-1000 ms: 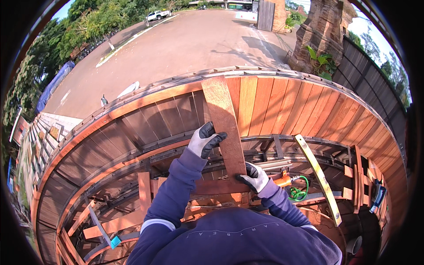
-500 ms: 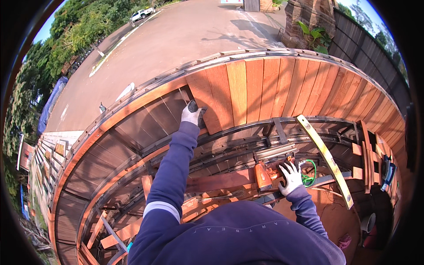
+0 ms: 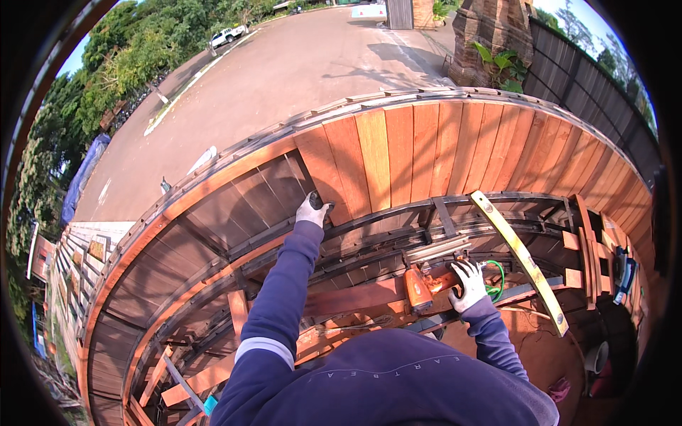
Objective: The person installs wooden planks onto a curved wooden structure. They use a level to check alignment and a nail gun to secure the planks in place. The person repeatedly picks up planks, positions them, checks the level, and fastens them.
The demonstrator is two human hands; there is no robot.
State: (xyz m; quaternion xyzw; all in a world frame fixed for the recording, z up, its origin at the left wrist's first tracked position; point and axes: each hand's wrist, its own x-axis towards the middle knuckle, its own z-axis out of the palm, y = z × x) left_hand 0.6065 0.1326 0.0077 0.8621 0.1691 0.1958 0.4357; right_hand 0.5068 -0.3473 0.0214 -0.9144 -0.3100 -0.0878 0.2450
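Observation:
My left hand (image 3: 312, 210), in a white and dark work glove, is closed at the lower left edge of the endmost reddish wooden plank (image 3: 322, 167). Its thumb lies toward the plank's face. That plank adjoins a curved row of similar boards. My right hand (image 3: 467, 286), also gloved, is at the dark rear end of an orange power tool (image 3: 419, 287), its fingers curved and spread around that end. The tool sits by a dark reddish board (image 3: 355, 297); its exact kind is unclear. A green cord (image 3: 497, 280) loops beside my right hand.
A yellow metal strip (image 3: 518, 259) slants across the dark curved frame (image 3: 369, 213) at the right. Left of my left arm, open framing shows dark boards (image 3: 241, 199). A blue tool (image 3: 625, 277) lies at the far right. Beyond the curved top are pavement (image 3: 305, 64) and a parked vehicle (image 3: 227, 35).
My left hand has slid down along the plank's edge toward its lower corner. My right hand stays at the orange power tool. The whole view has shifted slightly.

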